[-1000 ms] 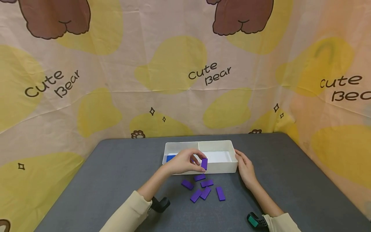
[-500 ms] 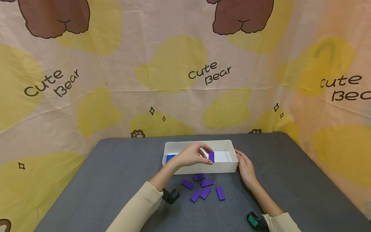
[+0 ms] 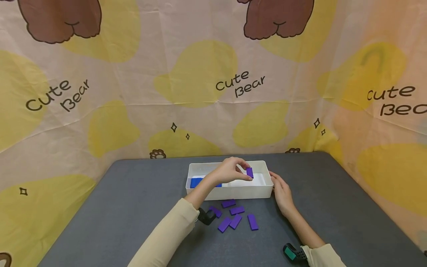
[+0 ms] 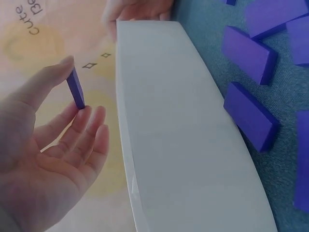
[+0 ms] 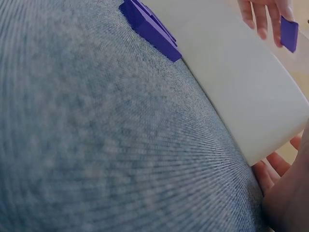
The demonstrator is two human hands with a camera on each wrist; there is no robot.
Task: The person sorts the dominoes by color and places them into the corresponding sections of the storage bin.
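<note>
My left hand point(image 3: 230, 170) pinches a small flat purple block point(image 3: 249, 172) between thumb and fingertips. It holds the block over the right compartment of a white divided box point(image 3: 247, 192). In the left wrist view, the purple block point(image 4: 76, 89) stands almost edge-on below the thumb tip, touching the fingers. My right hand point(image 3: 282, 194) rests against the right end of the box, its fingers along the end wall. The right wrist view shows the fingers point(image 5: 271, 170) at the box's corner, partly hidden behind it. Blue pieces point(image 3: 195, 182) lie in the left compartment, partly covered by my left arm.
Several purple blocks point(image 3: 252, 222) lie scattered on the grey table point(image 3: 143, 207) in front of the box, below my left forearm. A patterned cloth point(image 3: 200, 85) hangs behind the table and along its sides.
My left hand has carried the purple block rightward and farther back, from the front of the box to over its right compartment. More blue shows at left. The right hand stays at the box's end.
</note>
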